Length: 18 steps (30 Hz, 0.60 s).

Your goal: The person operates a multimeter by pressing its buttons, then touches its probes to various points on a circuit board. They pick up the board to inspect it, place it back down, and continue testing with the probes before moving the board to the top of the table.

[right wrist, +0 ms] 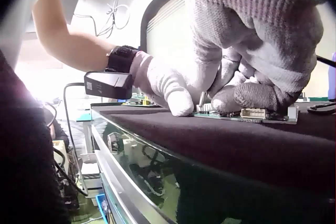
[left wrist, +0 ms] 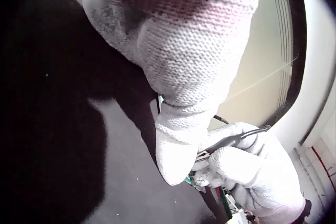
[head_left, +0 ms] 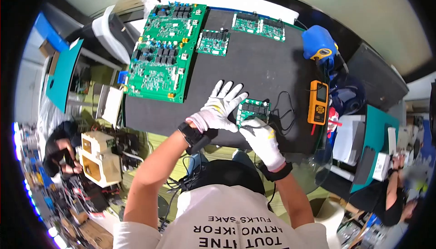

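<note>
My gloved left hand point(head_left: 220, 107) rests on the dark mat point(head_left: 236, 69) with its fingers spread, just left of a small green circuit board point(head_left: 255, 107). Its thumb comes right to the board's near left corner. At the board's near edge, my gloved right hand point(head_left: 264, 142) pinches a dark pen-like probe point(left wrist: 229, 142) with a metal tip. In the right wrist view, that tip points down over the board's left end, and curled fingers lie close along the board, hiding part of it. A white connector point(right wrist: 254, 113) shows on the board's edge.
Large green boards point(head_left: 156, 53) lie at the left, with a smaller board point(head_left: 213, 42) beside them and a joined pair point(head_left: 259, 26) at the back. An orange handheld meter point(head_left: 318, 102), a black cable point(head_left: 290, 108) and a blue device point(head_left: 319, 42) are at the right.
</note>
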Tool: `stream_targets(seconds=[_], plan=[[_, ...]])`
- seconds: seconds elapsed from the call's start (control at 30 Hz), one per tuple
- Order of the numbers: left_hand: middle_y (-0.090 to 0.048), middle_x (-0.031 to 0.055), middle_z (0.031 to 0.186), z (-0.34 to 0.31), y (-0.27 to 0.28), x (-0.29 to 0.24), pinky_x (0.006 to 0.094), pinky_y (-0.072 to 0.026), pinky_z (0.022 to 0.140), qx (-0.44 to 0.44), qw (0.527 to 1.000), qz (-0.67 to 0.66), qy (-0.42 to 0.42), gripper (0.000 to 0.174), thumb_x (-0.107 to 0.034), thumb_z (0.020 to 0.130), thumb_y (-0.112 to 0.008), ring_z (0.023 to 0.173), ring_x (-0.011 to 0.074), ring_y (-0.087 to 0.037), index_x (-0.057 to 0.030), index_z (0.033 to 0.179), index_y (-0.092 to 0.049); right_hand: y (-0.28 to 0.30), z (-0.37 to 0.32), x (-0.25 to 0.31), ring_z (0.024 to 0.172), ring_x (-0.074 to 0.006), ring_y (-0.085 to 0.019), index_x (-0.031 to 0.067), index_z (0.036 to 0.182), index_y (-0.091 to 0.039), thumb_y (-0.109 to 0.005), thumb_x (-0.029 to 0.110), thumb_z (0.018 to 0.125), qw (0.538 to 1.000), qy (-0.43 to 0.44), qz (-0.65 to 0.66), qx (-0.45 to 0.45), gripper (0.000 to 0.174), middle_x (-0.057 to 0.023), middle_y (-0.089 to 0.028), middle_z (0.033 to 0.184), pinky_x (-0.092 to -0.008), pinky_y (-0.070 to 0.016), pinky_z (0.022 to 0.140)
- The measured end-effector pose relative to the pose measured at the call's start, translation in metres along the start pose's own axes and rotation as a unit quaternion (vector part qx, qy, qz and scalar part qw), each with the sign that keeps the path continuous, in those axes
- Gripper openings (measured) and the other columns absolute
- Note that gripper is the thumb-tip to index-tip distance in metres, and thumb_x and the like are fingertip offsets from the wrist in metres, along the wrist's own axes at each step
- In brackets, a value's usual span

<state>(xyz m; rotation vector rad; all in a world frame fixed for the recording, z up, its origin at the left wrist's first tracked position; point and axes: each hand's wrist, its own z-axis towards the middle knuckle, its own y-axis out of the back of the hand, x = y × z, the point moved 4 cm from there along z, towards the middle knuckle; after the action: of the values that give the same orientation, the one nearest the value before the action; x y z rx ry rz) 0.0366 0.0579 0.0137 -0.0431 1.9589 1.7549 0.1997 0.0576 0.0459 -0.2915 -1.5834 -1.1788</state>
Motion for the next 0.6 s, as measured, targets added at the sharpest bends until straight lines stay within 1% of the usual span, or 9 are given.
stream_targets(seconds=[0.07, 0.1, 0.13, 0.23, 0.3, 0.4, 0.47, 0.53, 0.6], plan=[[-0.021, 0.0163, 0.147, -0.001, -0.004, 0.004, 0.0509, -0.0019, 0.11, -0.016, 1.0, -0.02, -0.017, 0.107, -0.062, 0.055, -0.068, 0.136, 0.0388, -0.014, -0.0128, 0.141, -0.027, -0.002, -0.001, -0.002, 0.07, -0.0253, -0.062, 0.0041, 0.085, -0.063, -0.067, 0.006, 0.076, 1.0, -0.023, 0.015, -0.014, 0.011, -0.0106, -0.063, 0.08, -0.0335, -0.049, 0.062], [-0.022, 0.0163, 0.146, 0.0, -0.002, 0.002, 0.0509, -0.0016, 0.11, 0.0, 1.0, -0.002, -0.016, 0.107, -0.062, 0.056, -0.068, 0.136, 0.0389, -0.014, -0.0125, 0.141, -0.027, -0.001, -0.002, 0.001, 0.071, -0.0235, -0.063, 0.0038, 0.087, -0.063, -0.067, 0.004, 0.075, 0.998, -0.05, 0.04, -0.017, 0.012, -0.0101, -0.064, 0.08, -0.0326, -0.0489, 0.063], [-0.022, 0.0163, 0.146, -0.001, -0.002, 0.001, 0.0509, -0.0016, 0.11, 0.005, 1.0, -0.01, -0.026, 0.107, -0.062, 0.056, -0.068, 0.136, 0.0389, -0.014, -0.0125, 0.141, -0.027, -0.002, -0.004, -0.002, 0.073, -0.0227, -0.063, 0.0035, 0.088, -0.064, -0.067, 0.004, 0.075, 0.998, -0.033, 0.037, -0.032, 0.013, -0.0102, -0.064, 0.081, -0.0319, -0.0492, 0.064], [-0.022, 0.0161, 0.146, -0.001, -0.002, 0.002, 0.0512, -0.0019, 0.11, -0.012, 1.0, -0.006, -0.017, 0.105, -0.059, 0.056, -0.069, 0.136, 0.0382, -0.016, -0.0124, 0.141, -0.027, -0.003, -0.006, 0.001, 0.075, -0.0235, -0.064, 0.0031, 0.088, -0.064, -0.068, 0.004, 0.075, 0.998, -0.018, 0.027, -0.045, 0.014, -0.0108, -0.065, 0.083, -0.0312, -0.0495, 0.066], [-0.023, 0.016, 0.146, -0.002, 0.0, 0.002, 0.0512, -0.0019, 0.11, -0.017, 1.0, -0.017, -0.019, 0.105, -0.058, 0.056, -0.069, 0.136, 0.0379, -0.016, -0.0125, 0.141, -0.028, 0.0, -0.008, 0.001, 0.076, -0.0239, -0.064, 0.0026, 0.088, -0.065, -0.068, 0.004, 0.074, 0.993, -0.079, 0.046, -0.069, 0.014, -0.0112, -0.065, 0.084, -0.0312, -0.0501, 0.068], [-0.024, 0.0159, 0.146, -0.002, 0.001, 0.001, 0.0513, -0.0019, 0.11, -0.019, 0.999, -0.031, -0.017, 0.104, -0.056, 0.055, -0.071, 0.136, 0.0376, -0.016, -0.0124, 0.14, -0.029, -0.004, -0.009, -0.002, 0.078, -0.0238, -0.064, 0.0023, 0.087, -0.066, -0.069, 0.003, 0.073, 0.995, -0.055, 0.033, -0.073, 0.014, -0.0113, -0.066, 0.085, -0.0313, -0.0506, 0.07], [-0.024, 0.0158, 0.146, -0.002, 0.002, 0.0, 0.0513, -0.0019, 0.111, -0.015, 0.999, -0.039, -0.011, 0.104, -0.054, 0.055, -0.072, 0.136, 0.0375, -0.016, -0.0123, 0.14, -0.029, -0.01, -0.012, -0.01, 0.078, -0.0227, -0.065, 0.0023, 0.087, -0.066, -0.07, 0.004, 0.073, 0.99, -0.092, 0.065, -0.08, 0.014, -0.0105, -0.067, 0.085, -0.031, -0.0508, 0.07], [-0.025, 0.0157, 0.145, -0.002, 0.006, -0.001, 0.0513, -0.0019, 0.111, -0.015, 0.999, -0.05, -0.006, 0.105, -0.051, 0.054, -0.074, 0.136, 0.0379, -0.017, -0.012, 0.14, -0.029, -0.015, -0.013, -0.017, 0.08, -0.014, -0.062, 0.0, 0.09, -0.066, -0.066, 0.0, 0.074, 0.981, -0.116, 0.133, -0.082, 0.016, -0.0083, -0.065, 0.089, -0.0251, -0.0486, 0.07], [-0.025, 0.0155, 0.145, -0.001, 0.009, -0.003, 0.0519, -0.0027, 0.11, -0.005, 0.998, -0.058, 0.001, 0.106, -0.048, 0.052, -0.077, 0.135, 0.0383, -0.018, -0.0121, 0.14, -0.029, -0.011, -0.007, -0.011, 0.08, -0.0137, -0.061, 0.0006, 0.091, -0.066, -0.065, -0.001, 0.075, 0.985, -0.106, 0.115, -0.071, 0.017, -0.0079, -0.065, 0.09, -0.0249, -0.0484, 0.071]])
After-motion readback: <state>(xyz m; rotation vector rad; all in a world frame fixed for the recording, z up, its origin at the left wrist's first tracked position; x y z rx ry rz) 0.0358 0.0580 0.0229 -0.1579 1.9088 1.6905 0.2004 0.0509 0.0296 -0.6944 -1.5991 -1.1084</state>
